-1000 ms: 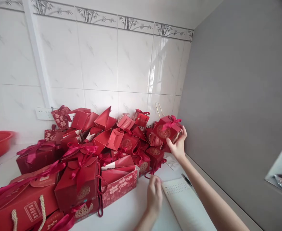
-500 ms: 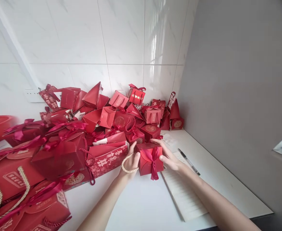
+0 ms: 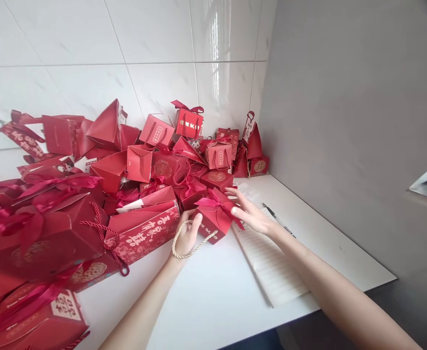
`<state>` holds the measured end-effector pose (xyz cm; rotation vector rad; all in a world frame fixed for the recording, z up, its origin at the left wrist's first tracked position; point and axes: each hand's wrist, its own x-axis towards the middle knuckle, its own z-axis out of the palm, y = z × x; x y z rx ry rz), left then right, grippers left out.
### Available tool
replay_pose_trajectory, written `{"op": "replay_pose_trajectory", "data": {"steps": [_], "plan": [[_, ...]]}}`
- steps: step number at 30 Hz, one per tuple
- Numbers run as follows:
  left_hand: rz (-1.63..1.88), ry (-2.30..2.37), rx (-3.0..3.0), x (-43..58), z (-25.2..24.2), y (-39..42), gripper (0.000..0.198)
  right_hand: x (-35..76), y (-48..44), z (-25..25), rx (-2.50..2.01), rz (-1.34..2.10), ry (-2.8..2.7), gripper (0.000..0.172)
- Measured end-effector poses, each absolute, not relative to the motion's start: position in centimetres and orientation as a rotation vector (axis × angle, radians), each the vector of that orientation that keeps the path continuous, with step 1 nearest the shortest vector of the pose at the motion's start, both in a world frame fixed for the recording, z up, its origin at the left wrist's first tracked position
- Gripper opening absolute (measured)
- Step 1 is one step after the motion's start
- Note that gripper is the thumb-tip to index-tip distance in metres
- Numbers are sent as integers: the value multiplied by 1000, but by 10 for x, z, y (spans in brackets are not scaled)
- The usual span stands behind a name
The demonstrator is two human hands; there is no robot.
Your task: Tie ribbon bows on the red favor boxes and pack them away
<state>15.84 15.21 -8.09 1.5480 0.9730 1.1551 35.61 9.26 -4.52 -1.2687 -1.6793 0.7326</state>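
A small red gift box point(image 3: 213, 221) with a dark pink ribbon bow on top and a twisted gold cord handle point(image 3: 192, 255) is held just above the white tabletop, tilted. My left hand point(image 3: 187, 236) grips its left side, thumb on the lettered face and the other fingers partly hidden behind. The cord loops across the back of this hand. At the box's right side is my right hand point(image 3: 250, 213), fingers apart and stretched toward the bow; whether the thumb touches the ribbon I cannot tell.
Red gift boxes and bags, including a large lettered box point(image 3: 144, 233), are heaped from the left to the tiled wall. A lined notebook point(image 3: 275, 272) and a black pen point(image 3: 277, 218) lie under and beside my right arm. A grey panel point(image 3: 345, 121) bounds the right side.
The gift box has been turned and tipped, so its lettered face with the cord now shows. My right hand has loosened from its side. The view has shifted right and down.
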Motion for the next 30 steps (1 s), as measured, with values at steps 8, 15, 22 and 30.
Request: {"op": "replay_pose_trajectory", "data": {"steps": [8,15,22,30], "plan": [[1225,837,1840,155,-85,145,49,350,88,-39,-1386,438,-1814,98],[1232,714,2069,137,-68,149,32,361,82,-31,-1112,43,-2020,95],[1259,596,1885,142,-58,139,59,338,76,-38,-986,190,-2211,90],[1217,736,1859,142,-51,137,44,350,82,-37,-1141,415,-1774,36]]}}
